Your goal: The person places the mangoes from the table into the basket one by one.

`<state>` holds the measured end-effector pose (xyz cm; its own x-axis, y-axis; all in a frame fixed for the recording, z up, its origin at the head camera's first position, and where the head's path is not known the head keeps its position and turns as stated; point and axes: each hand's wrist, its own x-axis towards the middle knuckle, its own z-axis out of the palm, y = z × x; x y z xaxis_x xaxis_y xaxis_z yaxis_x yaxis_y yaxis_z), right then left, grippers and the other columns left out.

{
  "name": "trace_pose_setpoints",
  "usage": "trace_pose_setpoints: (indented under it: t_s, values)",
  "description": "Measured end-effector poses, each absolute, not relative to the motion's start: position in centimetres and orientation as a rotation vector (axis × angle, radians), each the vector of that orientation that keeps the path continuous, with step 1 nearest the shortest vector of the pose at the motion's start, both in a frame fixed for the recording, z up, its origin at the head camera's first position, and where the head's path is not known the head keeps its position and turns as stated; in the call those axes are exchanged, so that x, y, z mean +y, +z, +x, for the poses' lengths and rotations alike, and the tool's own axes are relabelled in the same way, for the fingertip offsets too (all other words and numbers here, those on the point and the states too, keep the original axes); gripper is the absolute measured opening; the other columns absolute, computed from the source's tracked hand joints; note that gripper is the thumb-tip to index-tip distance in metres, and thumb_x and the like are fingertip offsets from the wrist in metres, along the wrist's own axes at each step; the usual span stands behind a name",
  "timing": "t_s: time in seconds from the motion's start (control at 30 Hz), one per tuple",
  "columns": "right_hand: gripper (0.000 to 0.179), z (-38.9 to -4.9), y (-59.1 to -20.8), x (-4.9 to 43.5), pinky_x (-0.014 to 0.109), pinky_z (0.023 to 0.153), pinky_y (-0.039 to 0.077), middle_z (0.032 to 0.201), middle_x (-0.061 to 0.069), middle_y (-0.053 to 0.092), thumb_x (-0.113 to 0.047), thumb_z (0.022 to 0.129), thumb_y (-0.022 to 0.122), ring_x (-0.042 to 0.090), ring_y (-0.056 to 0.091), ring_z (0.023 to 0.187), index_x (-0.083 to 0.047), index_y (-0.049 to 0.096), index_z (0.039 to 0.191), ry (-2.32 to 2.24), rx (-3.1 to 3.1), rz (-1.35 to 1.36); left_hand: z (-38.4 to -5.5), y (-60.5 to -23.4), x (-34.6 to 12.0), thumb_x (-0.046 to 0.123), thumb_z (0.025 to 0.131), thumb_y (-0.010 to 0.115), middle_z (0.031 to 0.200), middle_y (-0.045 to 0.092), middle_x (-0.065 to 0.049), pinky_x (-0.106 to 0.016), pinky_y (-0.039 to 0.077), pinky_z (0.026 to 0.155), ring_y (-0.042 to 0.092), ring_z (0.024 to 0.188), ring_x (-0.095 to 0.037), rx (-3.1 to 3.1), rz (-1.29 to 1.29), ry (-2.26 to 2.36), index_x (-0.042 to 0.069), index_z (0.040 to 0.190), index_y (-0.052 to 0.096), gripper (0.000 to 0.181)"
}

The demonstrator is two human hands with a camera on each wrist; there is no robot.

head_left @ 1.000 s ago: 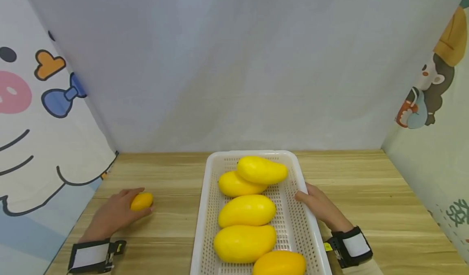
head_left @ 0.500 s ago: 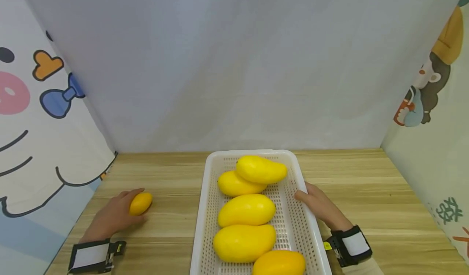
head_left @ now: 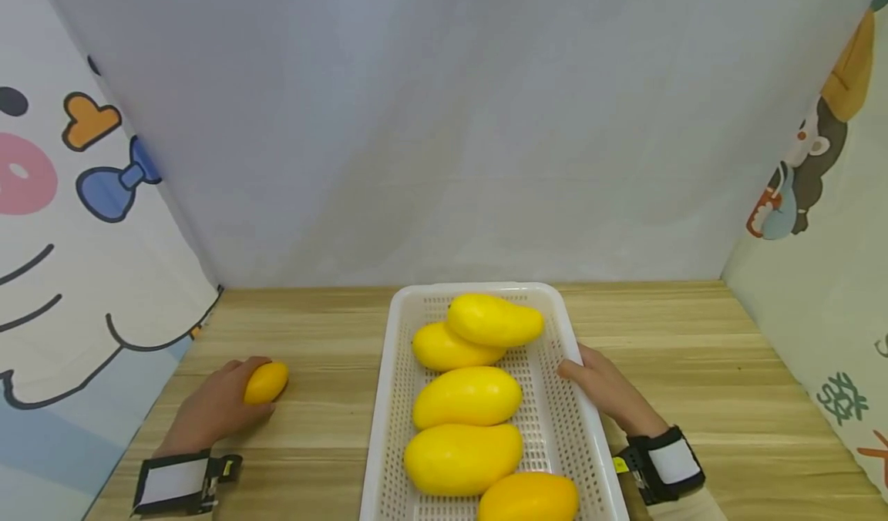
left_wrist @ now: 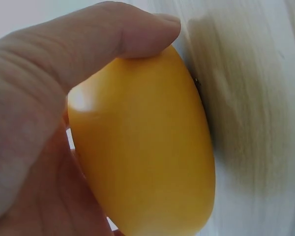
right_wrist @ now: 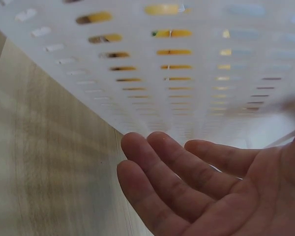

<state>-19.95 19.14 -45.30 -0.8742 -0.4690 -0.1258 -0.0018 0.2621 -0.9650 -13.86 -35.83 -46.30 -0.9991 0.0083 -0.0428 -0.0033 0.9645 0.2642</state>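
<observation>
At the left of the table, my left hand [head_left: 216, 405] holds a small orange-yellow mango [head_left: 267, 383]. Up close in the left wrist view, the thumb presses one end of the mango [left_wrist: 147, 147], and the other fingers are mostly hidden behind it. A white perforated plastic basket [head_left: 384, 398] stands in the middle with several yellow mangoes [head_left: 463, 461] in it, one lying on top of another at the far end. On the basket's right rim, my right hand [head_left: 610, 390] has its thumb over the edge. Its fingers [right_wrist: 177, 187] are outside, along the basket wall.
The wood-grain table [head_left: 333, 328] extends on both sides of the basket. Behind it hangs a plain grey cloth [head_left: 444, 128]. Cartoon-printed sheets enclose the left [head_left: 69, 290] and right [head_left: 825, 297]. The basket's near end runs out of the head view.
The small mango has turned a little under my left hand, and the left thumb has drawn in toward it. My right hand and the basket stay put.
</observation>
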Motion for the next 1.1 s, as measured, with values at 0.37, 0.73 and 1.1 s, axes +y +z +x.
trace_pose_setpoints:
  t_s: [0.37, 0.73, 1.1]
  values:
    - [0.057, -20.0, -45.2, 19.2, 0.05, 0.064, 0.06, 0.126, 0.038, 0.055, -0.013, 0.104, 0.042, 0.042, 0.07, 0.091, 0.001, 0.026, 0.156, -1.652, 2.136, -0.456, -14.1, -46.2, -35.9, 0.035, 0.077, 0.085, 0.12, 0.059, -0.029, -0.063, 0.051, 0.076, 0.062, 0.096, -0.039, 3.08, -0.006, 0.428, 0.005, 0.137, 0.055, 0.074]
    - [0.057, -19.9, -45.2, 19.0, 0.048, 0.062, 0.06, 0.123, 0.036, 0.058, -0.013, 0.102, 0.043, 0.038, 0.072, 0.087, 0.001, 0.028, 0.156, -1.631, 2.167, -0.393, -14.0, -45.8, -35.5, 0.036, 0.078, 0.083, 0.12, 0.061, -0.029, -0.06, 0.051, 0.074, 0.063, 0.095, -0.038, 3.124, 0.023, 0.462, 0.005, 0.137, 0.056, 0.072]
    - [0.057, -20.0, -45.1, 19.1, 0.049, 0.062, 0.06, 0.122, 0.035, 0.058, -0.013, 0.102, 0.043, 0.038, 0.072, 0.086, 0.001, 0.028, 0.155, -1.632, 2.169, -0.389, -14.3, -44.3, -34.2, 0.035, 0.082, 0.081, 0.114, 0.061, -0.026, -0.059, 0.052, 0.073, 0.061, 0.09, -0.037, 3.238, 0.058, 0.481, 0.004, 0.136, 0.055, 0.068]
